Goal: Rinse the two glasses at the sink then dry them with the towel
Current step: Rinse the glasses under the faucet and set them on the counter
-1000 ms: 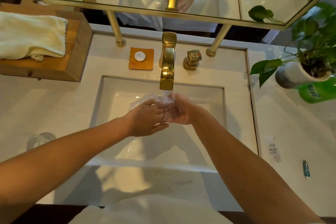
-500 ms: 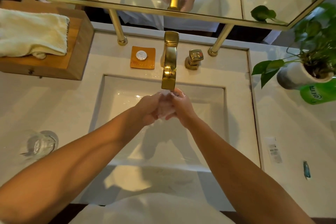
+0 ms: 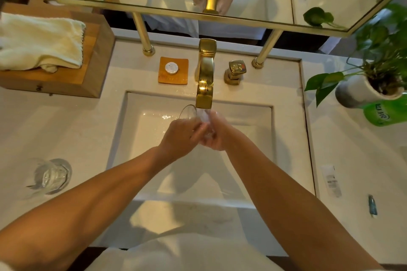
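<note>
Your left hand [image 3: 178, 137] and right hand [image 3: 218, 135] are both gripping the clear drinking glass [image 3: 189, 114]. You are holding it under the gold tap [image 3: 204, 94].

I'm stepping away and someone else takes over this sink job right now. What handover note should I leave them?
Left hand: grips the held glass.
Right hand: grips the same glass, under the running faucet, over the sink.
Second glass: stands on the counter, left of the sink.
Towel: lies on the wooden box, back left.
Done: first rinse under way.
Left: finish it, rinse the second glass, dry both.
</note>
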